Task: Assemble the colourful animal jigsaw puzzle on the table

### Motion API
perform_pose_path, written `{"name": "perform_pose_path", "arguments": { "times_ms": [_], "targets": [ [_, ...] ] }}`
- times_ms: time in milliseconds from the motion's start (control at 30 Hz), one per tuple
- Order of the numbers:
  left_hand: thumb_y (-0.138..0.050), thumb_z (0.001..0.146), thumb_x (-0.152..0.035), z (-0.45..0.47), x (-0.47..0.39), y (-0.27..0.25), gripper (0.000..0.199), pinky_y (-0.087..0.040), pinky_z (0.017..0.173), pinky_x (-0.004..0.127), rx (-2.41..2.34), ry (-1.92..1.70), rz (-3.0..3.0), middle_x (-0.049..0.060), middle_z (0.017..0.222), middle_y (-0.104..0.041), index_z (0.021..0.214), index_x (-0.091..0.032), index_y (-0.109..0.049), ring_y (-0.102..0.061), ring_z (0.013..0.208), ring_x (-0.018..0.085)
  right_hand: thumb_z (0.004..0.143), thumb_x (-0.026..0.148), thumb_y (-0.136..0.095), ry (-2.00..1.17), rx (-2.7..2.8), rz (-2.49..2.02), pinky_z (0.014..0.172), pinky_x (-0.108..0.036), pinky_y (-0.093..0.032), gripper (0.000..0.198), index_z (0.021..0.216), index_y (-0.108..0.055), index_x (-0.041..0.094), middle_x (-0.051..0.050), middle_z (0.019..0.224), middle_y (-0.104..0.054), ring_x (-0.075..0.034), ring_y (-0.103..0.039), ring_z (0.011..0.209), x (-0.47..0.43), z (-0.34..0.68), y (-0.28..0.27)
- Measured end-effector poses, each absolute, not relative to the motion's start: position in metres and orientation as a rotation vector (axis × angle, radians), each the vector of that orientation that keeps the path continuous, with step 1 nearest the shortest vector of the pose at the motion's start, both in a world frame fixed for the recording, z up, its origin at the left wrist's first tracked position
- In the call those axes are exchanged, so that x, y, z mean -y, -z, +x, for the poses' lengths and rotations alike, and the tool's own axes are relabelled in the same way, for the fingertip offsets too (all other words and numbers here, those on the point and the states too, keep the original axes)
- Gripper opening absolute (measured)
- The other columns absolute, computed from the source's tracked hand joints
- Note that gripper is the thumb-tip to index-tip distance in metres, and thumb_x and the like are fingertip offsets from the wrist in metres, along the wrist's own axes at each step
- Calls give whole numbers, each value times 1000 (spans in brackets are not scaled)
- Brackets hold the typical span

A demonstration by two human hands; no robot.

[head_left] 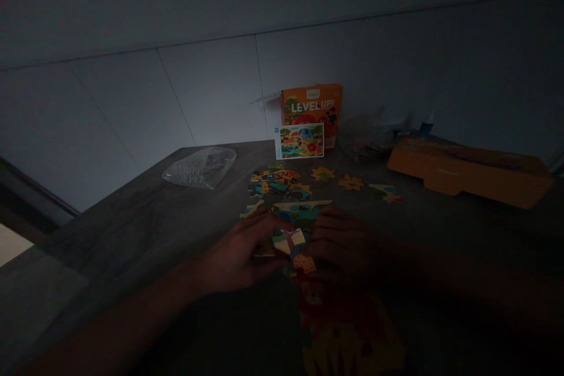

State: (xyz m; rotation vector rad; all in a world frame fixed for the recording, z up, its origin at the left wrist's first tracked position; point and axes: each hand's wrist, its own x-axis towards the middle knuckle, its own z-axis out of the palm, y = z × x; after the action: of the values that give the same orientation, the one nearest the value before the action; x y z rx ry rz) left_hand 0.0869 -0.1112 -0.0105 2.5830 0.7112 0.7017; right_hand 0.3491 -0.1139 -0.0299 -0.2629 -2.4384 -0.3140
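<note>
My left hand [240,252] comes in from the lower left, thumb and fingers closed around the edge of a puzzle piece [288,241]. From the other side my right hand [341,241] curls its fingers against the same spot, its fingertips partly hidden in the dark. Just below lies an orange dotted puzzle piece [304,263]. Joined red and yellow puzzle pieces [348,329] stretch toward me under the right forearm, hard to make out. Beyond my fingers sits a blue-green puzzle strip [304,208].
Loose puzzle pieces [277,179] are heaped behind the hands, with several more to the right. A picture card [300,141] leans on an orange "LEVEL UP!" box [312,100]. A clear plastic bag [200,167] lies left; an orange box lid [467,173] lies right.
</note>
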Motion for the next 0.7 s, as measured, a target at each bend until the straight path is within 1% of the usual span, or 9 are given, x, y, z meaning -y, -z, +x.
{"name": "perform_pose_path", "arguments": {
  "times_ms": [133, 233, 300, 400, 500, 600, 700],
  "targets": [
    [-73, 89, -23, 86, 111, 9, 44, -52, 98, 38, -696, -667, 2605, 5, 121, -64, 128, -25, -54, -60, 115, 22, 102, 24, -52, 294, 2434, -267, 75, -34, -44, 13, 96, -59, 15, -4, 80, -64, -19, -54, 74, 114, 349, 30],
    [-69, 91, -22, 86, 111, 6, 39, -52, 98, 39, -689, -666, 2628, 6, 120, -64, 127, -24, -55, -61, 114, 23, 102, 25, -53, 278, 2427, -267, 75, -34, -44, 12, 96, -59, 16, -4, 79, -63, -19, -54, 74, 114, 350, 31],
    [-62, 92, -16, 87, 111, 4, 34, -53, 94, 38, -653, -697, 2650, 6, 117, -65, 125, -23, -56, -61, 110, 23, 102, 25, -53, 268, 2430, -278, 76, -35, -45, 12, 97, -59, 16, -4, 79, -62, -19, -54, 75, 113, 349, 31],
    [-51, 89, -5, 86, 110, 2, 39, -53, 89, 37, -595, -740, 2684, 7, 112, -66, 124, -22, -57, -62, 106, 23, 102, 24, -52, 266, 2404, -255, 75, -35, -45, 12, 98, -59, 15, -4, 80, -62, -19, -53, 74, 113, 349, 31],
    [-45, 90, 0, 84, 106, 3, 41, -51, 90, 38, -580, -778, 2706, 7, 111, -67, 122, -21, -59, -61, 106, 22, 103, 23, -49, 260, 2395, -249, 75, -35, -44, 14, 99, -60, 15, -3, 79, -63, -18, -53, 74, 113, 349, 30],
    [-44, 98, -3, 83, 103, 6, 34, -51, 89, 36, -560, -811, 2710, 7, 111, -67, 122, -21, -60, -60, 106, 21, 104, 24, -49, 240, 2412, -263, 77, -36, -44, 17, 99, -61, 13, -5, 81, -64, -19, -53, 76, 113, 350, 29],
    [-45, 102, -9, 82, 100, 9, 27, -51, 88, 36, -541, -834, 2709, 8, 110, -67, 120, -20, -61, -61, 104, 22, 104, 22, -49, 231, 2406, -268, 78, -36, -43, 17, 98, -62, 12, -5, 81, -64, -19, -53, 77, 113, 350, 30]
  ]
}}
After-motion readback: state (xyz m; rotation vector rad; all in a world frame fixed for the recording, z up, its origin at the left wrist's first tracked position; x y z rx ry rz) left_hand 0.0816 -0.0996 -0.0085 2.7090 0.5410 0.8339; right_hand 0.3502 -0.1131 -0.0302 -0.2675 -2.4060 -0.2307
